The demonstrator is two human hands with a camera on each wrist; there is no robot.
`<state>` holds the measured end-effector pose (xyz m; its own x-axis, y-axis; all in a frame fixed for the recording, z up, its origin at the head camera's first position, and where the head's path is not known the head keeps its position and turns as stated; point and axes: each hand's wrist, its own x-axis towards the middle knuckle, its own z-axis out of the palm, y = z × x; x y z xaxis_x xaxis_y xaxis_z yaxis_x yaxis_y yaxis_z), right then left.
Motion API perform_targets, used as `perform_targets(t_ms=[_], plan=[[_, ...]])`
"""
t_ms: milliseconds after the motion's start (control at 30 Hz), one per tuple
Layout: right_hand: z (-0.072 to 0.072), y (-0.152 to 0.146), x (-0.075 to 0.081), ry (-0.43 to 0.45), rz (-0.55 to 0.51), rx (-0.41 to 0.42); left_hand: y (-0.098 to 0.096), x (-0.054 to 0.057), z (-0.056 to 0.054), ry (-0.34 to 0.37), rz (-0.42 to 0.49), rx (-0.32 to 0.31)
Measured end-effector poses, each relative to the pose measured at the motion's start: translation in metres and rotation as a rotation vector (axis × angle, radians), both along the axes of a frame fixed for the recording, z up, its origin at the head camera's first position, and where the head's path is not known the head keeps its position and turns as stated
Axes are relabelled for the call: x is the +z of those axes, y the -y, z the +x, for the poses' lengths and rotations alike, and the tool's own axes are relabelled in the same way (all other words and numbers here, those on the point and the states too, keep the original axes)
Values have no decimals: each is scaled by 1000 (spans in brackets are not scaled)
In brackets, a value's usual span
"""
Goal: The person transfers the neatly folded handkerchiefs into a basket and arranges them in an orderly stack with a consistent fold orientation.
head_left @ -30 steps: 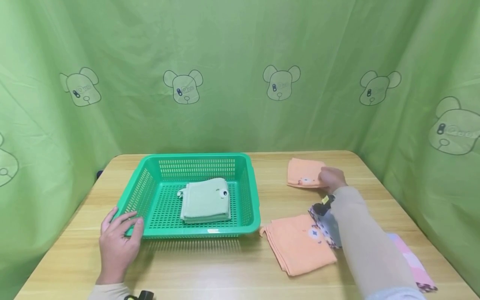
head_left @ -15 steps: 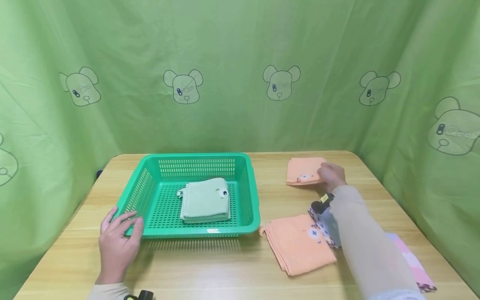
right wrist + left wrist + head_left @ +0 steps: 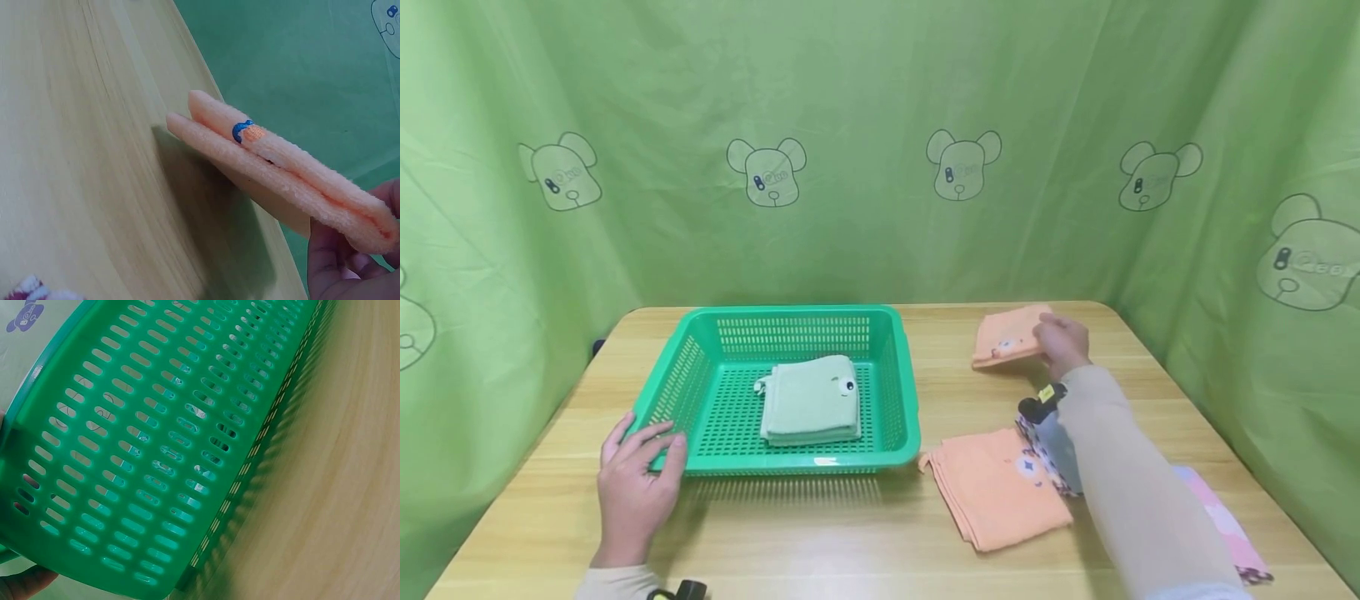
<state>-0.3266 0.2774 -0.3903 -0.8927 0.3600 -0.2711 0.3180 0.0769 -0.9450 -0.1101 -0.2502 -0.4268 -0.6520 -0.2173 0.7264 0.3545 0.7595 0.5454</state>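
My right hand pinches the right edge of a small folded peach towel, embroidered near its front edge. In the right wrist view the folded towel stands tilted above the table, casting a shadow, with thumb and fingers on its near end. My left hand holds the front-left corner of a green plastic basket, fingers over the rim. The left wrist view shows the slotted wall; a finger lies at its corner. Inside the basket sits a folded pale green towel.
A second folded peach towel lies right of the basket. Beside it a grey-blue cloth with patterned edging is partly under the right forearm. A pink-and-white cloth lies near the right edge of the wooden table. Green curtains surround it.
My right hand has risen slightly with the peach towel, whose right side now lifts and tilts up. The left hand and the basket have stayed in place.
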Motion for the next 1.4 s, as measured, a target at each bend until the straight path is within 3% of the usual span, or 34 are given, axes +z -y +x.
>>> perform_targets(t_ms=[533,1400], plan=[[-2,6,9,-33,-90,-57,0,0,0,0,-4,2],[3,10,25,-87,-127,-14,0,0,0,5,11,1]])
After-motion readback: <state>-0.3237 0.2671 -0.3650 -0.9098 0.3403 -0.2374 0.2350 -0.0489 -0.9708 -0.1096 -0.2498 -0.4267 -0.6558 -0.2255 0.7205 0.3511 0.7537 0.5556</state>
